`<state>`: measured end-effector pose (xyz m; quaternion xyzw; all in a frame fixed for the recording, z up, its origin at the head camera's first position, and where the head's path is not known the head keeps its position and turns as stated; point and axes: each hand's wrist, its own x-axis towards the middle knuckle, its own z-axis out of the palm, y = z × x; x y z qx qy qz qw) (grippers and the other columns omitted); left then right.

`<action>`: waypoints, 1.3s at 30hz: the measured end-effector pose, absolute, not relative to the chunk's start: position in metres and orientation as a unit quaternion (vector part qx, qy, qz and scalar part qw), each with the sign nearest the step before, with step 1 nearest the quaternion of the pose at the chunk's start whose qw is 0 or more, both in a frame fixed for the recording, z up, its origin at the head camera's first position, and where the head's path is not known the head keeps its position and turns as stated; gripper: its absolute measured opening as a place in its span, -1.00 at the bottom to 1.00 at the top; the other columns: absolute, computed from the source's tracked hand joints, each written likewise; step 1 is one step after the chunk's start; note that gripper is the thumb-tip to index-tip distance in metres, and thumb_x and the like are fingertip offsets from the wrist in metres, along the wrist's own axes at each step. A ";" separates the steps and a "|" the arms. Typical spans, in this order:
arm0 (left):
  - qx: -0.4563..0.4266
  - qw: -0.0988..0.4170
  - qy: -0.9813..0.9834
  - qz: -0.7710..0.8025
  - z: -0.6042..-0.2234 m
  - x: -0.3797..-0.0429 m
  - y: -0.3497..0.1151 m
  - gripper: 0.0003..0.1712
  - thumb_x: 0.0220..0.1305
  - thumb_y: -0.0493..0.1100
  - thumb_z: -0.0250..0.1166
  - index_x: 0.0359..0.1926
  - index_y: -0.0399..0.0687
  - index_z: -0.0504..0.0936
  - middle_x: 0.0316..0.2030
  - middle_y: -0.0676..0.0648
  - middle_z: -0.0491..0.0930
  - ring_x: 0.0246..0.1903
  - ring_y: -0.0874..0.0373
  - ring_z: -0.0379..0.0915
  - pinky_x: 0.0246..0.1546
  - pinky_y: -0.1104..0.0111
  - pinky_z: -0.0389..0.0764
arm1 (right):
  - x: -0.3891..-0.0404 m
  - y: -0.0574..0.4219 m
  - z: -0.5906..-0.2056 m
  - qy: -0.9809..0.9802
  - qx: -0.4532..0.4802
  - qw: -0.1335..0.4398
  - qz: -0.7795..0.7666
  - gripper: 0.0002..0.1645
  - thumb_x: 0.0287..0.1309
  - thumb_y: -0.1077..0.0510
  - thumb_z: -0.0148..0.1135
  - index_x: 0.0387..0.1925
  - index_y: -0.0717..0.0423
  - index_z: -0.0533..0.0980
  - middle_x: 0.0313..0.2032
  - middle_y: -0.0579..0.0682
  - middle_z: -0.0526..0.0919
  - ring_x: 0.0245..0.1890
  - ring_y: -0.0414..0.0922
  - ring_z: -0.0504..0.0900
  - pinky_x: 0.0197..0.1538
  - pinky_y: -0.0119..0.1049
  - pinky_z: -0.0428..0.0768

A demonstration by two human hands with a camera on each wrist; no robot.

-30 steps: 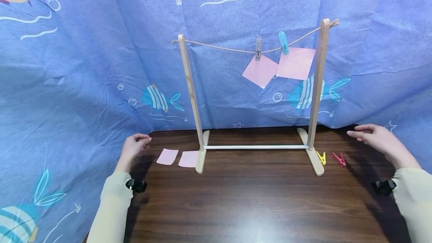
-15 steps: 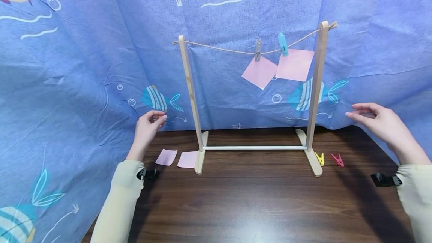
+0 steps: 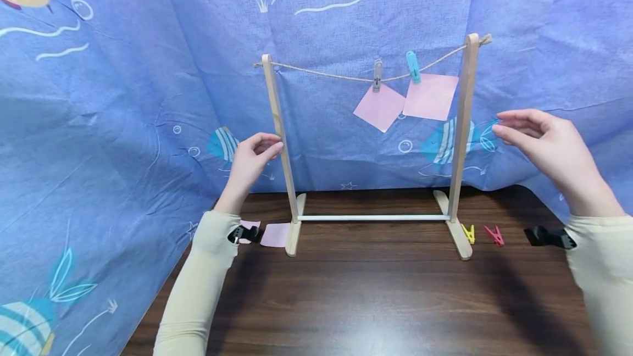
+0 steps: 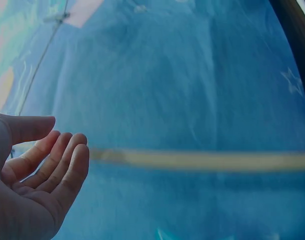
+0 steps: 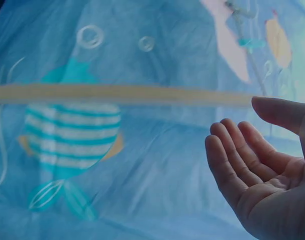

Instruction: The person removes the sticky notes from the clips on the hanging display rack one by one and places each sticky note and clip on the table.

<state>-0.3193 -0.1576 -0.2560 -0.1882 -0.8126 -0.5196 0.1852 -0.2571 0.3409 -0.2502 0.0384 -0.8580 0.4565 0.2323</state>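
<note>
A wooden rack [image 3: 374,217] with two posts carries a string [image 3: 326,74] across its top. From the string hang two pink paper squares, the left one [image 3: 379,107] under a grey clothespin [image 3: 377,76], the right one [image 3: 431,98] under a blue clothespin [image 3: 413,67]. My left hand [image 3: 252,163] is raised beside the left post, thumb and fingers apart and holding nothing; the left wrist view shows the empty palm. To the right of the right post, my right hand [image 3: 554,150] hovers with loosely bent fingers and nothing in them, as the right wrist view also shows.
Two pink paper squares lie on the table [image 3: 366,295] by the rack's left foot, one [image 3: 275,235] partly behind the foot, the other [image 3: 251,224] mostly covered by my left wrist strap. A yellow clothespin [image 3: 468,233] and a red clothespin [image 3: 494,235] lie near the right foot.
Both hands have risen from near the table. The left has moved rightward up to the left post; the right has moved up and slightly left. The rack and hanging papers stay as they were.
</note>
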 end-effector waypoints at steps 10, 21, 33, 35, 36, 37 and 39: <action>-0.247 0.179 -0.791 -0.530 -0.258 -0.356 -0.118 -0.64 0.38 -0.08 0.35 0.09 -0.18 0.66 -0.01 -0.18 0.69 -0.04 -0.01 0.65 -0.03 0.20 0.63 | -0.259 0.301 -0.218 -0.815 0.119 0.240 0.513 -0.58 0.29 0.04 0.37 0.16 0.00 0.61 -0.19 -0.39 0.71 -0.20 -0.45 0.66 -0.14 -0.67 0.48; -0.269 0.147 -0.771 -0.558 -0.242 -0.371 -0.069 -0.57 0.35 -0.15 0.38 0.12 -0.33 0.62 0.03 -0.17 0.68 0.00 0.04 0.63 0.02 0.28 0.61 | -0.263 0.265 -0.197 -0.800 0.149 0.269 0.515 -0.60 0.28 0.03 0.38 0.12 0.03 0.64 -0.17 -0.34 0.72 -0.13 -0.41 0.66 -0.13 -0.63 0.47; -0.274 0.104 -0.738 -0.608 -0.237 -0.385 -0.031 -0.62 0.34 -0.26 0.36 0.10 -0.39 0.62 0.01 -0.28 0.67 -0.02 0.01 0.65 -0.02 0.33 0.66 | -0.277 0.236 -0.168 -0.791 0.171 0.286 0.513 -0.57 0.29 -0.03 0.37 0.12 0.04 0.64 -0.13 -0.23 0.71 -0.12 -0.30 0.66 -0.07 -0.57 0.49; -0.271 0.102 -0.738 -0.610 -0.237 -0.387 -0.026 -0.64 0.33 -0.27 0.36 0.09 -0.38 0.63 0.00 -0.29 0.68 -0.03 -0.01 0.65 -0.03 0.33 0.66 | -0.279 0.230 -0.165 -0.795 0.171 0.289 0.505 -0.56 0.29 -0.04 0.37 0.12 0.06 0.64 -0.14 -0.25 0.71 -0.13 -0.33 0.66 -0.07 -0.55 0.48; -0.269 0.101 -0.738 -0.611 -0.237 -0.387 -0.023 -0.65 0.33 -0.27 0.36 0.08 -0.38 0.63 -0.01 -0.29 0.68 -0.04 -0.02 0.65 -0.04 0.33 0.66 | -0.281 0.228 -0.163 -0.797 0.172 0.291 0.500 -0.56 0.29 -0.04 0.36 0.12 0.06 0.64 -0.15 -0.26 0.71 -0.14 -0.35 0.65 -0.08 -0.54 0.47; -0.268 0.100 -0.738 -0.611 -0.237 -0.388 -0.021 -0.65 0.33 -0.27 0.36 0.07 -0.38 0.64 -0.03 -0.30 0.68 -0.05 -0.03 0.65 -0.05 0.32 0.67 | -0.282 0.226 -0.162 -0.798 0.172 0.293 0.497 -0.55 0.29 -0.04 0.36 0.12 0.07 0.64 -0.15 -0.27 0.71 -0.15 -0.36 0.65 -0.08 -0.53 0.46; -0.265 0.103 -0.737 -0.613 -0.237 -0.388 -0.017 -0.68 0.33 -0.27 0.36 0.04 -0.40 0.65 -0.08 -0.31 0.70 -0.09 -0.06 0.66 -0.07 0.32 0.68 | -0.285 0.222 -0.160 -0.800 0.172 0.298 0.491 -0.55 0.29 -0.03 0.36 0.12 0.08 0.64 -0.16 -0.28 0.71 -0.16 -0.38 0.65 -0.09 -0.52 0.45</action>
